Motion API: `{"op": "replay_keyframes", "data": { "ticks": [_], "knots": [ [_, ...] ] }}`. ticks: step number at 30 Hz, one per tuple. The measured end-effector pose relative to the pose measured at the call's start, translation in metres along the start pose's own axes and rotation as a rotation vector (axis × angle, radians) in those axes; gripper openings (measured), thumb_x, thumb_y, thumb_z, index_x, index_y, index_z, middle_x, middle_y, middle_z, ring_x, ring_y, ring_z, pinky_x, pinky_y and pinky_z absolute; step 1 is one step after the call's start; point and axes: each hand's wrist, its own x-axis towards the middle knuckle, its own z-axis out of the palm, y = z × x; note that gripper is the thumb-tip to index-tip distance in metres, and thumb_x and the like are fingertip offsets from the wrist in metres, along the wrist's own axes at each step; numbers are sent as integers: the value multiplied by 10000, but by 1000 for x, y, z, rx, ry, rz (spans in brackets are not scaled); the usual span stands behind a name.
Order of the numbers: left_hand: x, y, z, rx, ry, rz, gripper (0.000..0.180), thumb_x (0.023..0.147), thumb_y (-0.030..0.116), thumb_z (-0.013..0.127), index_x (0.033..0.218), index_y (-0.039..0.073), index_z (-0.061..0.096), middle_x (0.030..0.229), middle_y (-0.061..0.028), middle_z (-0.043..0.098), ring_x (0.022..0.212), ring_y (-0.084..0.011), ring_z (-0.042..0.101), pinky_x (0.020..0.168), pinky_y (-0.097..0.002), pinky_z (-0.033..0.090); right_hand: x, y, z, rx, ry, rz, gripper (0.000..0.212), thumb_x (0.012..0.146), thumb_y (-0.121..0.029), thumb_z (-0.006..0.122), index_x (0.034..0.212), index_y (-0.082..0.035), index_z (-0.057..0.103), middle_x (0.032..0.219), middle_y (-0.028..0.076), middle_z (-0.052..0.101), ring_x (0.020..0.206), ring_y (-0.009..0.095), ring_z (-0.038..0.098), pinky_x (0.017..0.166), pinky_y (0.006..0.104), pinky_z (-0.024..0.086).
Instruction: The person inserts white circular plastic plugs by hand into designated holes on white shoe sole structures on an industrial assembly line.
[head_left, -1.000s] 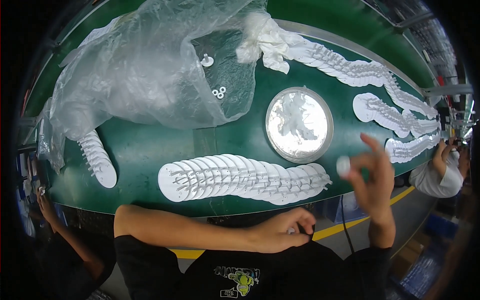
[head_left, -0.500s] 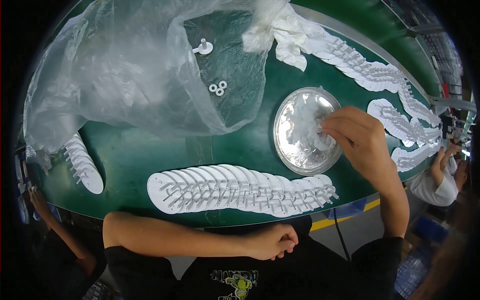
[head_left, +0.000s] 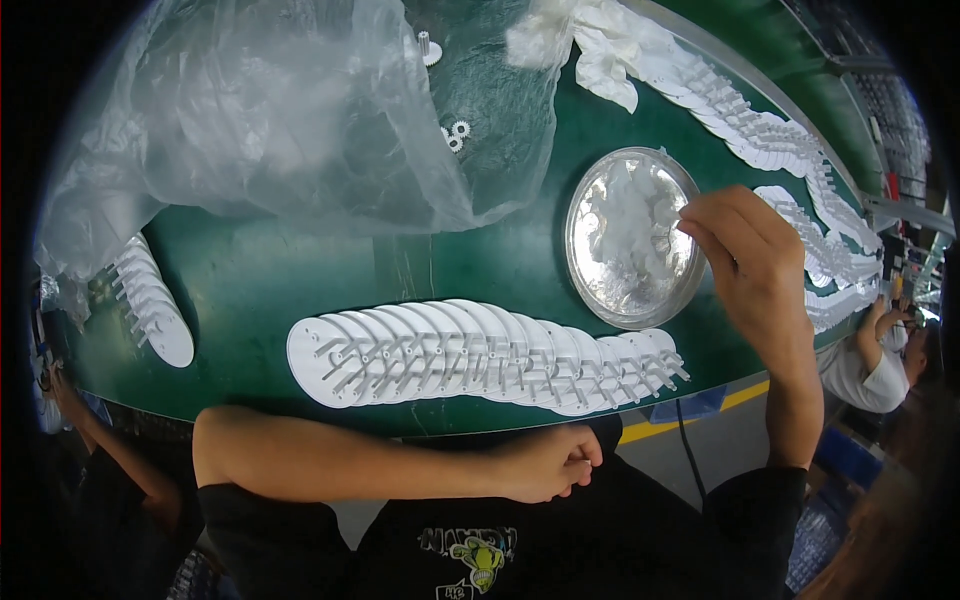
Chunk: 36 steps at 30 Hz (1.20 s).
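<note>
A round shiny metal dish (head_left: 580, 240) holds a whitish translucent grease-like mass (head_left: 632, 215). My right hand (head_left: 752, 262) hovers over the dish's right rim, thumb and fingers pinched together; whatever may be between the tips is too small to name. Held low in front of my body, my left hand (head_left: 550, 463) is curled closed, its inside hidden. Between my hands and the dish, a long overlapping row of white plastic plates with grey pins (head_left: 480, 355) lies along the near table edge.
A big clear plastic bag (head_left: 270, 110) covers the far left, with small white gears (head_left: 456, 136) by its opening. More pinned plates lie at left (head_left: 155, 305) and far right (head_left: 740, 120), near a crumpled white cloth (head_left: 605, 50). Other people sit beyond both table ends.
My right hand has drawn back slightly to the right, away from the whitish mass, fingers still pinched. My left hand stays curled. The whole view has shifted a little.
</note>
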Motion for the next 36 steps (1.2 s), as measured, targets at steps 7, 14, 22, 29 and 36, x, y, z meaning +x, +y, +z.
{"op": "replay_keyframes", "data": {
  "ticks": [7, 14, 22, 29, 36],
  "knots": [
    [-1, 3, 1, -23, 13, -25, 197, 965, 103, 483, 1127, -4, 515, 918, -79, 642, 657, -119, 585, 560, -260, 494, 0, 1, 9, 29, 26, -90, 192, 711, 71, 702, 883, 10, 640, 843, 123, 634, 731, 295, 631, 606, 342, 510],
    [-1, 7, -4, 107, -25, -40, 241, 977, 102, 477, 1188, -10, 511, 981, -100, 662, 639, -109, 581, 583, -248, 487, -19, 2, -5, 19, 63, 136, 130, 760, 18, 717, 877, 10, 659, 817, 116, 645, 685, 253, 632, 585, 303, 500],
    [2, -3, 0, 20, 83, 43, 190, 969, 82, 502, 1110, -32, 559, 998, -117, 642, 753, -130, 612, 649, -255, 514, -52, -25, -26, 116, 89, 238, 166, 737, 37, 734, 877, 16, 648, 802, 103, 642, 687, 196, 623, 584, 285, 484],
    [3, -7, -2, 200, 47, 288, 134, 918, 52, 566, 1016, -7, 635, 828, -71, 634, 711, -135, 624, 641, -277, 497, -90, -57, -28, 110, 41, 85, 266, 657, 41, 760, 883, 11, 624, 809, 105, 637, 674, 240, 611, 574, 306, 483],
    [1, -4, -1, 21, 12, 116, 154, 906, 54, 594, 1041, -18, 608, 826, -64, 639, 667, -118, 621, 550, -262, 484, -86, -71, -15, 124, 1, 50, 263, 653, 59, 746, 882, 16, 622, 810, 112, 621, 677, 237, 610, 556, 307, 482]
  ]
}}
